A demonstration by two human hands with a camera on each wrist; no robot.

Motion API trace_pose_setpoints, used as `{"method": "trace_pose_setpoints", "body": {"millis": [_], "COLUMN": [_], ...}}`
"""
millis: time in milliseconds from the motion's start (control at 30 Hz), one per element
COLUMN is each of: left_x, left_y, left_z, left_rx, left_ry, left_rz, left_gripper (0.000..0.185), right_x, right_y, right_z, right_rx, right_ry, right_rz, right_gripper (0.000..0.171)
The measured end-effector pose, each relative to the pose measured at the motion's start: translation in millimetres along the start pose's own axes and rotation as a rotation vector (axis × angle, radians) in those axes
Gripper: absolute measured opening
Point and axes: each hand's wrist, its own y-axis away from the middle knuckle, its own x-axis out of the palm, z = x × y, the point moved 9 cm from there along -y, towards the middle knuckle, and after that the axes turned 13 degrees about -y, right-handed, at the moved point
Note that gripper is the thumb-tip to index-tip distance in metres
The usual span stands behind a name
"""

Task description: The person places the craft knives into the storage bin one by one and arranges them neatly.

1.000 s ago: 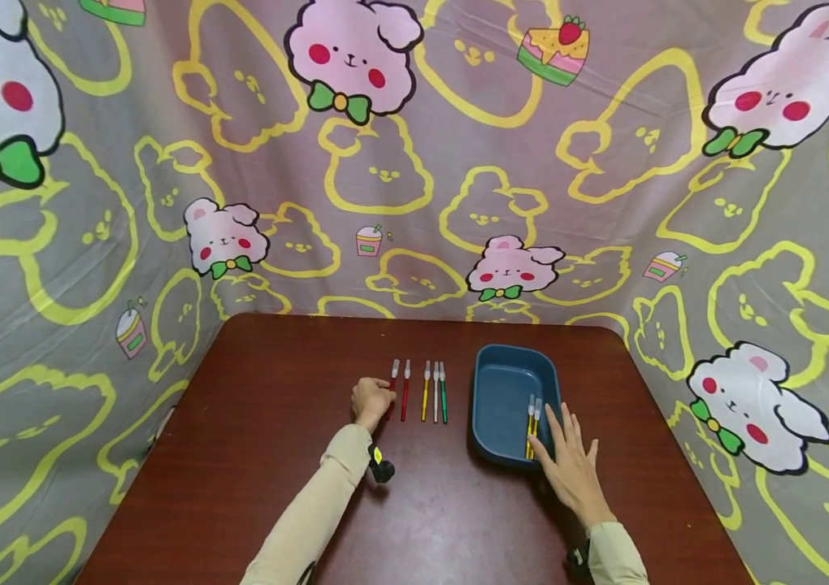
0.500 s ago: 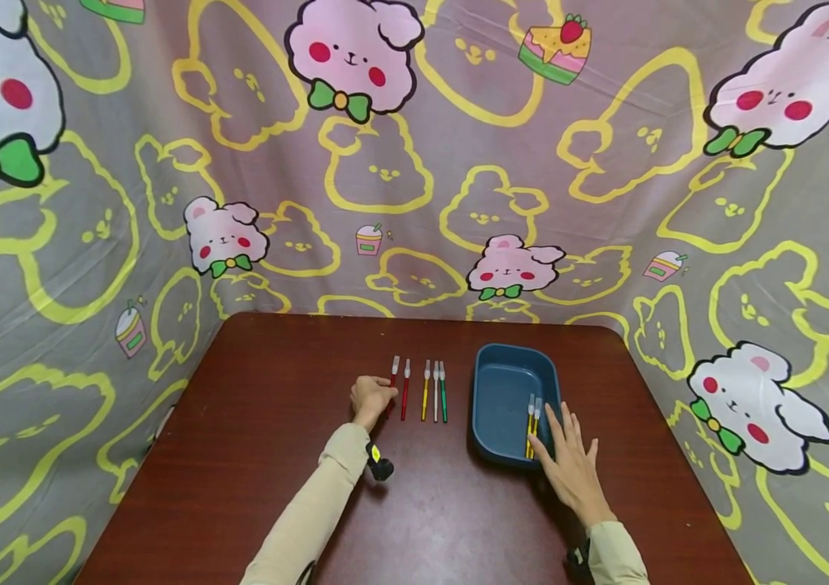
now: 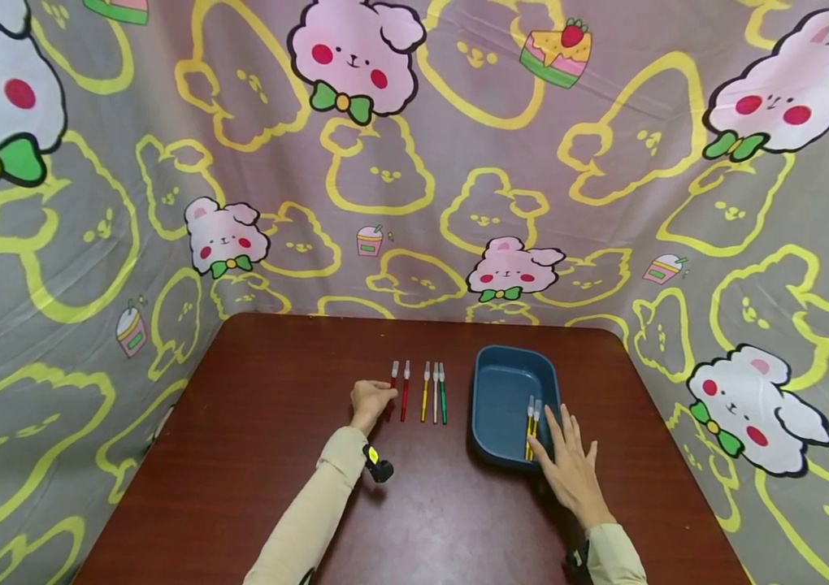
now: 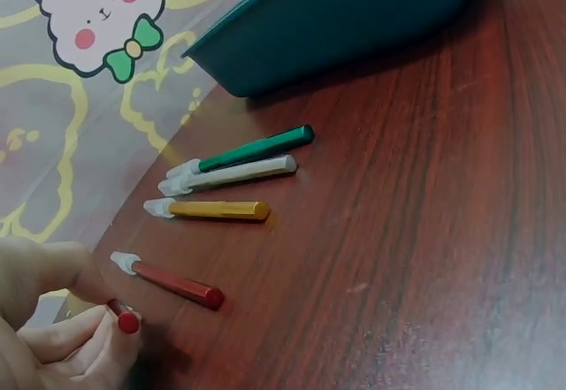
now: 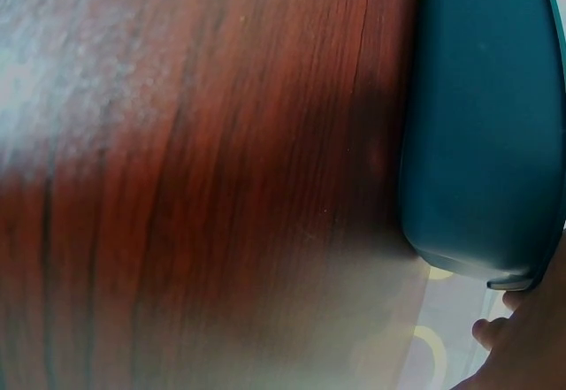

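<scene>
The red pen [image 4: 128, 322] is at the left end of a row, cap facing away from the person. The grip of the left hand [image 3: 373, 402] is clamped on it. Beside it on the tabletop [image 3: 275, 382] lie a second red pen [image 4: 181, 286], a yellow pen [image 4: 221, 210], a white pen [image 4: 243, 172] and a green pen [image 4: 256, 149]. A blue tray [image 3: 501, 394] to the right contains two yellow-barrelled pens [image 3: 530, 431]. The right hand [image 3: 571, 471] is at the tray's right side, grip apart, fingers extended.

1. Basin [image 3: 496, 416] on table [image 3: 275, 390], curtain [image 3: 385, 195] behind.
2. Left of basin: four capped pens [image 3: 425, 393], then left hand [image 3: 372, 400] with fifth pen [image 4: 129, 322].
3. In basin, right side: two pens [image 3: 536, 422].
4. At basin's right rim: right hand [image 3: 570, 467].
</scene>
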Motion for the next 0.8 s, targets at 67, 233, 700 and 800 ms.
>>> {"method": "trace_pose_setpoints", "body": {"millis": [67, 233, 700, 800], "left_x": [0.2, 3.7, 12.3, 17.4], "left_y": [0.8, 2.4, 10.4, 13.1], "left_z": [-2.3, -9.5, -38.7, -45.6], "left_rx": [0.009, 0.018, 0.040, 0.034], "left_ry": [0.011, 0.056, 0.237, 0.306], "left_rz": [0.000, 0.026, 0.121, 0.174], "left_gripper": [0.017, 0.021, 0.030, 0.032], "right_x": [1, 0, 0, 1], "right_y": [0, 0, 0, -1], "right_z": [0, -1, -3, -2], "right_rx": [0.006, 0.010, 0.011, 0.004], "right_ry": [0.001, 0.001, 0.001, 0.000], "right_rz": [0.005, 0.008, 0.008, 0.008], "right_gripper": [0.075, 0.075, 0.076, 0.076]}}
